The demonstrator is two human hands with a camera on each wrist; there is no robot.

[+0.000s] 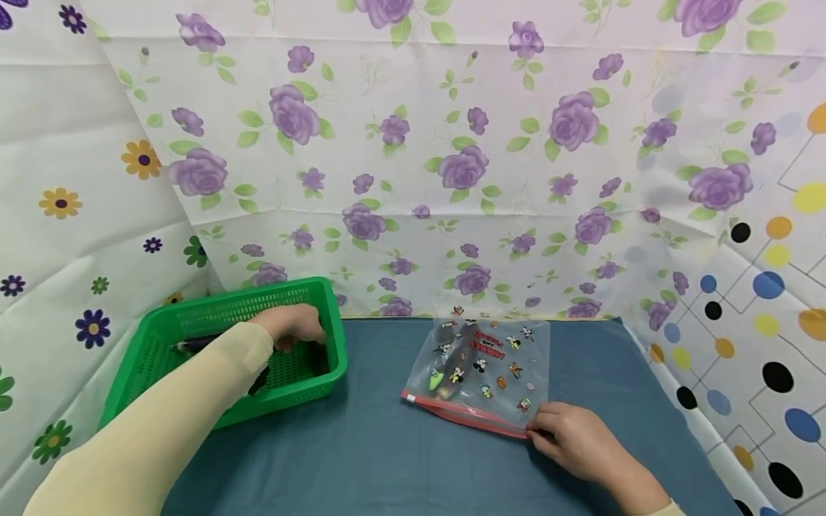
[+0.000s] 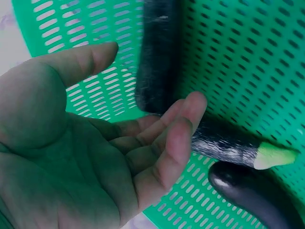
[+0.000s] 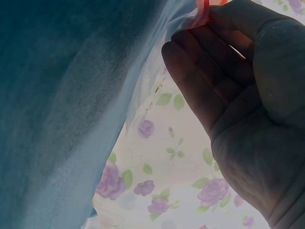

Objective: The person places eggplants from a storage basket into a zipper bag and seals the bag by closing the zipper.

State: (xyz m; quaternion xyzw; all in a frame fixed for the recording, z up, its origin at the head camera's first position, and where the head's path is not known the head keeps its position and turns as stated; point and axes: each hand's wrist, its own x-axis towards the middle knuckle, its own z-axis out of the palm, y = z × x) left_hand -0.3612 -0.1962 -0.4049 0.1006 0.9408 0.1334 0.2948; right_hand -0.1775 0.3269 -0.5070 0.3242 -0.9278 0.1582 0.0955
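Inside the green basket (image 1: 334, 330), at the left of the table, my left hand (image 1: 293, 322) reaches down with its fingers loosely bent. The left wrist view has nothing between thumb and fingers. A dark eggplant with a pale green cap (image 2: 274, 156) lies behind its fingertips. Another blackish eggplant (image 2: 159, 57) lies beyond the thumb, and a glossy one (image 2: 255, 193) sits at the lower right. At the right, my right hand (image 1: 574, 437) pinches the red-edged corner of a clear zip bag (image 1: 510, 387). An eggplant (image 1: 458, 362) shows through the printed plastic.
A blue cloth (image 1: 374, 444) covers the table. Flowered sheeting (image 1: 413, 172) rises along the back, with a daisy-patterned sheet (image 1: 58, 272) on the left and a dotted one (image 1: 768, 344) on the right. The bag lies to the right of the basket.
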